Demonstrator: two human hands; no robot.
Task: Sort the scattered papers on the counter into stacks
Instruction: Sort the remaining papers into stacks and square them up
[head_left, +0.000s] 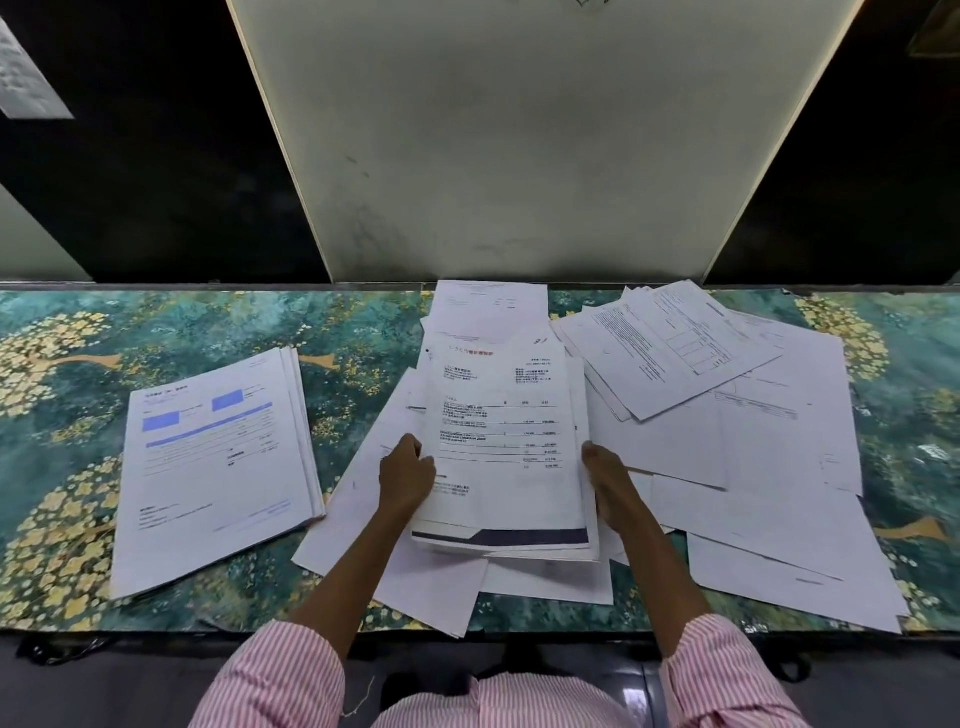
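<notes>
Green counter (78, 415) with yellow blossoms printed on it carries all the paper, and I take the bundle (498, 441) between my hands as my mark. The bundle is raised a little off the sheets below it. Its long axis runs straight away from me, with the red-printed heading at the far end and a dark band across the near end. My left hand (408, 475) grips the bundle's left edge with its fingers curled. My right hand (610, 475) holds the right edge, its fingers tucked behind the paper where I cannot see them.

Left of the bundle, and apart from it, lies a squared stack (218, 467). Its top page has blue blocks, and its long axis leans so that the far end tips towards the bundle. Under the bundle, loose sheets (395, 561) spread at angles and reach the counter's near edge. Beyond the bundle one pale page (488, 309) juts out, and its print is too faint to read. Right of the bundle a fanned heap (670, 348) of printed pages overlaps big blank sheets (779, 467).

Past the bundle rises a white panel (519, 156), cut off at the top. The text on every page is too small to make out. My pink striped sleeves (280, 675) are cut off below.
</notes>
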